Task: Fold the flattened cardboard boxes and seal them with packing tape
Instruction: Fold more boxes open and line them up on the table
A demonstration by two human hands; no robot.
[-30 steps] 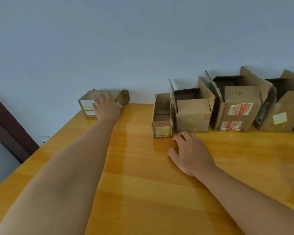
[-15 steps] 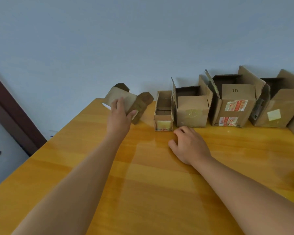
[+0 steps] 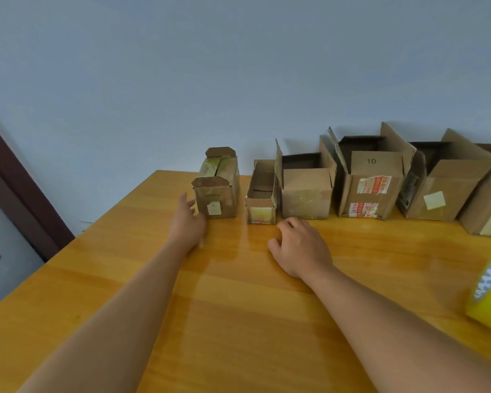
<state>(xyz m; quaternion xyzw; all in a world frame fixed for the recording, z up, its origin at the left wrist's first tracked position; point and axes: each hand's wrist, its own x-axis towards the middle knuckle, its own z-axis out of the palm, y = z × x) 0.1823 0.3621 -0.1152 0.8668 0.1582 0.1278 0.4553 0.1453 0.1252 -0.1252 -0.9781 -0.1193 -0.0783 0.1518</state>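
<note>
Small box (image 3: 217,191) stands upright just right of left hand (image 3: 188,222), fingers (image 3: 184,200) loose, empty; right hand (image 3: 301,246) rests curled on desk (image 3: 238,307), holding nothing.

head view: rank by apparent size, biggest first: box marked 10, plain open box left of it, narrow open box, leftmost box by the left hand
1. Box marked 10
2. Plain open box
3. Leftmost box and narrow open box: too alike to rank; the first looks taller, the second runs deeper toward the wall.
All stand in one row, so nearness hardly matters.
</note>
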